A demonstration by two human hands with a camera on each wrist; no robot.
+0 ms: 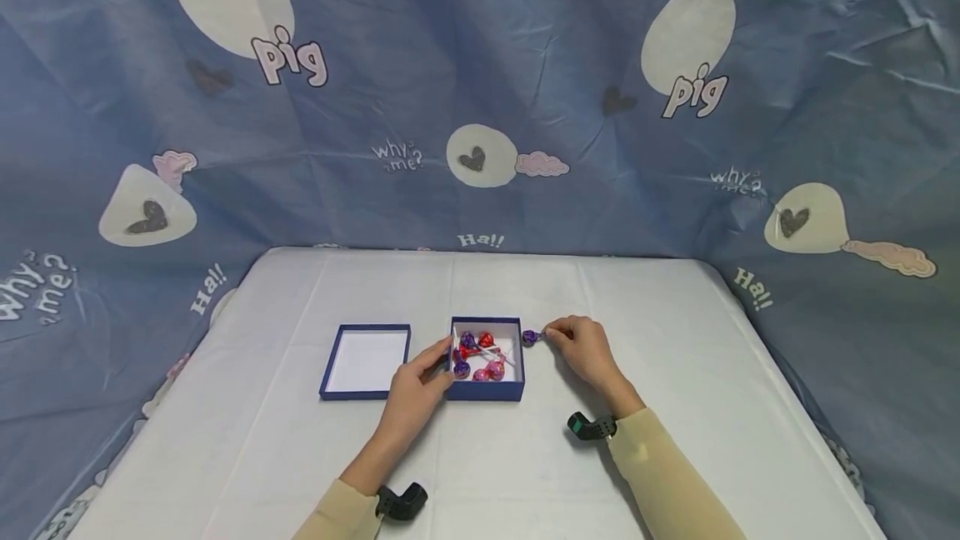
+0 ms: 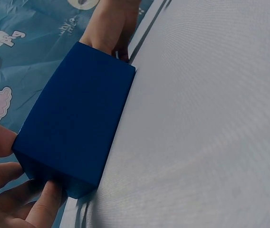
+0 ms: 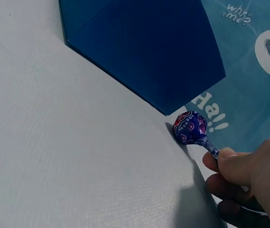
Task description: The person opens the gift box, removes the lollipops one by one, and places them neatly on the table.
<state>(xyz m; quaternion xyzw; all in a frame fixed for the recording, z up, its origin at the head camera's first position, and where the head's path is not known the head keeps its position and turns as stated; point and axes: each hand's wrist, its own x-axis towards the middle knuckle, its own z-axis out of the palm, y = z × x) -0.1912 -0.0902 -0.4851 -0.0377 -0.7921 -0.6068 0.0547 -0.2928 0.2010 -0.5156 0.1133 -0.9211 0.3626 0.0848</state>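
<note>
Six lollipops point(image 1: 531, 337), two boxes point(image 1: 487, 391).

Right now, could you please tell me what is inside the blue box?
The blue box holds lollipops, purple, red and pink, sticks crossing. Its near wall hides part of the floor, and the wrist views show only its outside.

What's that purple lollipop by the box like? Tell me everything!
The purple lollipop has a round head in shiny purple wrapping with small red and white marks, on a thin stick. The right hand pinches the stick, head pointing towards the blue box. It sits low over the white tablecloth, just outside the box's right wall; whether it touches either is unclear.
</note>
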